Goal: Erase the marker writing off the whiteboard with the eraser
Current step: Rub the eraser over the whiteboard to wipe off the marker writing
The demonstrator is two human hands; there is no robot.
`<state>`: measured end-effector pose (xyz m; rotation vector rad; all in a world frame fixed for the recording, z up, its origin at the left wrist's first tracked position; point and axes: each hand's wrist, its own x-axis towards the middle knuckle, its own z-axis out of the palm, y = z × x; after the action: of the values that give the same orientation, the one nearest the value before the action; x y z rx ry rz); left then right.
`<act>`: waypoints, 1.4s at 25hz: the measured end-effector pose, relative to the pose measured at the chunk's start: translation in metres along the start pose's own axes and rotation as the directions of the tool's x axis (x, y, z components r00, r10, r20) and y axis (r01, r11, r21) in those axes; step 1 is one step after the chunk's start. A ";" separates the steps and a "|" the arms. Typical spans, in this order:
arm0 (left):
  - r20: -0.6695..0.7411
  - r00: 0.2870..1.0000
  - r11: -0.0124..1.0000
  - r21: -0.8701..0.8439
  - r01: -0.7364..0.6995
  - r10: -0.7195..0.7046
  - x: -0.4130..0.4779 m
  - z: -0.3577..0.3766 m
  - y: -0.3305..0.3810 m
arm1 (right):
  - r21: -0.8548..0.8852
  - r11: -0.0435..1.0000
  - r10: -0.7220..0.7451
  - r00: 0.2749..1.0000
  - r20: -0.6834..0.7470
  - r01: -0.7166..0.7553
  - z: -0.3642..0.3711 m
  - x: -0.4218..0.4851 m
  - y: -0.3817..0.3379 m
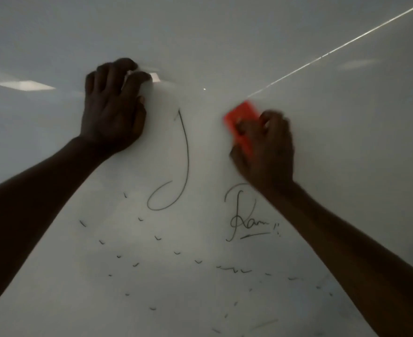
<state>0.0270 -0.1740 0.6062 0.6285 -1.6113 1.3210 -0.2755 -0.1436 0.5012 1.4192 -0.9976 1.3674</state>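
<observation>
Red-orange eraser (242, 122), blurred, lies flat on the whiteboard (346, 166) gripped by my right hand (265, 152), its long axis near upright, just right of the looped marker stroke (186, 154), while my left hand (113, 110) rests on the board, fingers curled, around what I cannot tell.

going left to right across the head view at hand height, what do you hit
left hand → long hooked marker stroke → orange eraser → right hand gripping it

Whiteboard (346, 154) with marker writing (185, 166), red eraser (243, 120)
</observation>
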 end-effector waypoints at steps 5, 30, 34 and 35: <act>0.047 0.995 0.996 0.008 -0.086 0.086 -0.006 -0.014 -0.019 | 0.071 0.856 -0.516 0.840 0.168 0.512 -0.014 0.043 0.031; 0.057 0.998 0.999 0.044 -0.012 0.010 -0.018 -0.017 -0.029 | 0.208 0.868 -0.492 0.840 0.231 0.451 0.036 -0.070 -0.154; 0.071 0.997 0.999 0.052 -0.006 0.002 -0.019 -0.021 -0.027 | 0.315 0.602 -0.794 0.512 0.328 0.734 0.026 -0.041 -0.129; 0.083 0.997 0.998 0.056 -0.007 0.003 -0.018 -0.022 -0.027 | 0.279 0.652 -0.758 0.594 0.270 0.705 0.027 -0.009 -0.118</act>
<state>0.0649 -0.1643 0.6024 0.7221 -1.6484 1.3633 -0.1555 -0.1383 0.4848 1.9509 -0.4003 0.5534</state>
